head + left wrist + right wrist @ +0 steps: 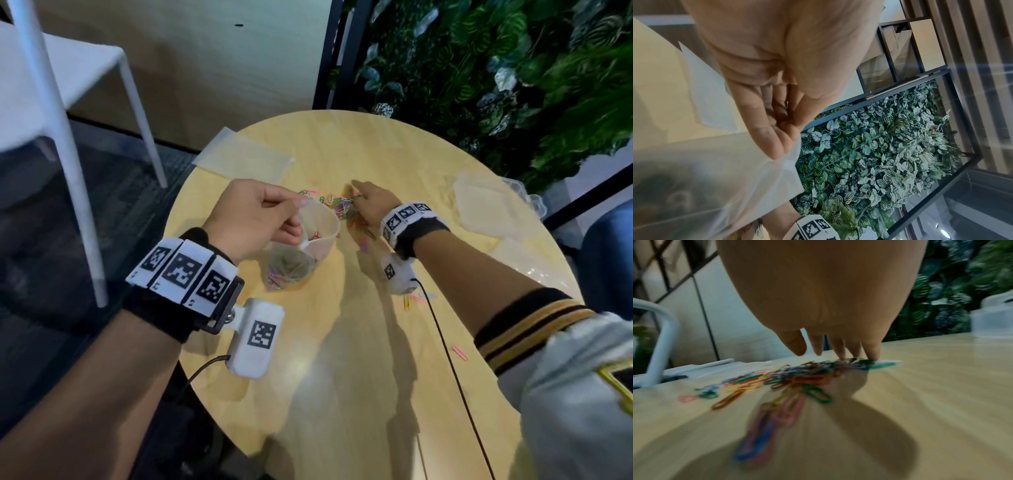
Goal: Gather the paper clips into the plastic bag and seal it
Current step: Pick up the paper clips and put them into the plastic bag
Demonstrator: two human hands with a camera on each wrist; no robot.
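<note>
My left hand (274,212) pinches the rim of a clear plastic bag (317,236) and holds it up with its mouth open above the round wooden table (342,342). Several coloured paper clips (286,270) lie in the bag's bottom. The left wrist view shows the fingertips (784,146) pressed together on the bag's film (719,178). My right hand (368,200) reaches into a loose pile of coloured paper clips (337,205) just beyond the bag. Its straight fingers (839,348) point down and touch the far edge of the pile (797,379). Nothing shows held in that hand.
A few stray clips (416,299) lie under my right wrist, and a pink clip (460,353) lies nearer me. A second flat bag (245,159) sits at the table's far left, clear plastic containers (486,209) at its right. A white chair (68,85) and plant wall (513,68) stand beyond.
</note>
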